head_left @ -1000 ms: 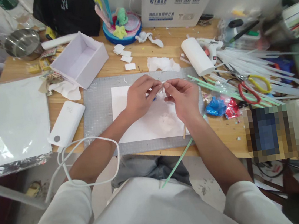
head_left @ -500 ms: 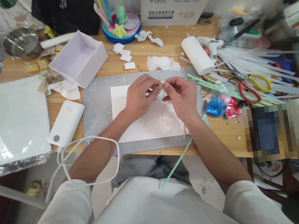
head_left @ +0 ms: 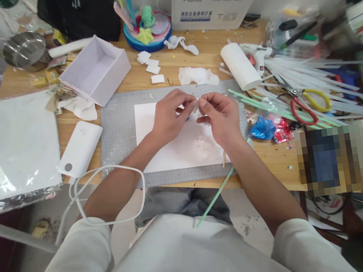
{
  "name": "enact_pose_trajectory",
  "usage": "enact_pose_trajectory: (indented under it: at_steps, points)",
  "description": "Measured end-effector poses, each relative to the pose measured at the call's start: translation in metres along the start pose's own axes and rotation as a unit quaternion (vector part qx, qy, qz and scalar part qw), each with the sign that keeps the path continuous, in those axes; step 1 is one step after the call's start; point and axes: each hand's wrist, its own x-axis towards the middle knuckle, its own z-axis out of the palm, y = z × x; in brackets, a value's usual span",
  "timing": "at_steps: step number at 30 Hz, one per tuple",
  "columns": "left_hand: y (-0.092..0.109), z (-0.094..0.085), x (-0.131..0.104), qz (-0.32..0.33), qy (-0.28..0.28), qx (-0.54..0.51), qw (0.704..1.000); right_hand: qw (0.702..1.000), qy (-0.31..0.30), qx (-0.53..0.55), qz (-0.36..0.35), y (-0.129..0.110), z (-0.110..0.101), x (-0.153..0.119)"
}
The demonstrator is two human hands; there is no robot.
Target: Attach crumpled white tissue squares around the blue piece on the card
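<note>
My left hand (head_left: pixel 174 113) and my right hand (head_left: pixel 221 114) meet fingertip to fingertip above a white sheet of paper (head_left: pixel 157 157). Both are closed in a pinch on something small and pale, too tiny to make out. Some whitish material shows just behind the fingers. On the sheet below the right hand lies a pale, crumbly round patch (head_left: pixel 203 149). A thin wooden stick (head_left: pixel 224 159) rests by the right wrist. Under the right forearm a light green stick (head_left: pixel 216 196) slants towards my lap. The paper sits on a grey cutting mat (head_left: pixel 114 119).
A white power bank (head_left: pixel 81 148) with a looped cable (head_left: pixel 144 196) lies left. Behind are an open white box (head_left: pixel 104 77), paper scraps (head_left: pixel 153 69) and a tissue roll (head_left: pixel 241 65). To the right are pliers (head_left: pixel 302 111), plastic sticks (head_left: pixel 311 71) and a blue wrapper (head_left: pixel 262 128).
My fingers have shifted very slightly at the pinch, and the camera view has moved a touch. Everything else stays in place.
</note>
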Motion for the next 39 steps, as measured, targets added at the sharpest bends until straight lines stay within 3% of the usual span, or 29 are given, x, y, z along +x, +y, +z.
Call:
enact_pose_trajectory:
  at_steps: [20,27,39]
  points:
    - [-0.0081,-0.0053,-0.0004,0.077,-0.015,0.08,0.994,0.993,0.04,-0.091,-0.065,0.0027,-0.0002,-0.0012]
    - [-0.0083,-0.0057,-0.0005,0.064,-0.037,0.095,0.993,0.992,0.025,-0.109,-0.063,0.0021,-0.0032,0.0002]
    - [-0.0019,-0.0022,0.0004,0.019,-0.019,0.02,0.999,0.998,-0.001,-0.051,-0.03,0.0056,-0.0056,0.003]
